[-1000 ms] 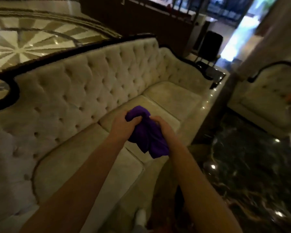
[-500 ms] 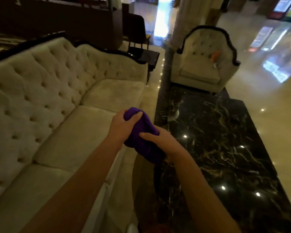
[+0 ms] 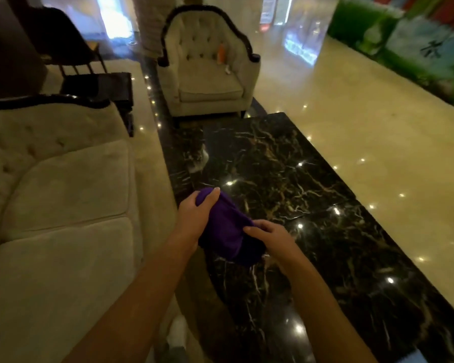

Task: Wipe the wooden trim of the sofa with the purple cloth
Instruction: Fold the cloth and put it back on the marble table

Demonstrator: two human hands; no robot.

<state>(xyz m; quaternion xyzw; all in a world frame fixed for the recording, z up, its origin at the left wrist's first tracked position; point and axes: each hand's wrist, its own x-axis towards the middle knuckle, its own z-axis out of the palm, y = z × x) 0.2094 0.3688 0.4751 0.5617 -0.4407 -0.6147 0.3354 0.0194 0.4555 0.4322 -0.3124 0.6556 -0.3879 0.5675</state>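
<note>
Both of my hands hold the bunched purple cloth (image 3: 227, 229) in mid-air, over the near edge of a black marble table. My left hand (image 3: 194, 216) grips its upper end with the thumb on top. My right hand (image 3: 270, 238) pinches its lower right end. The cream tufted sofa (image 3: 63, 195) fills the left side. Its dark wooden trim (image 3: 47, 100) runs along the top of the far armrest, well away from the cloth.
The black marble table (image 3: 286, 179) stretches ahead and to the right. A cream armchair (image 3: 207, 66) with dark trim stands beyond it, an orange item on its seat back. A dark side table (image 3: 102, 85) sits behind the sofa's end. Glossy floor lies to the right.
My view has swung right, from the sofa back toward the marble table and armchair. Both hands kept the cloth and now hold it over the table edge, stretched out a little more.
</note>
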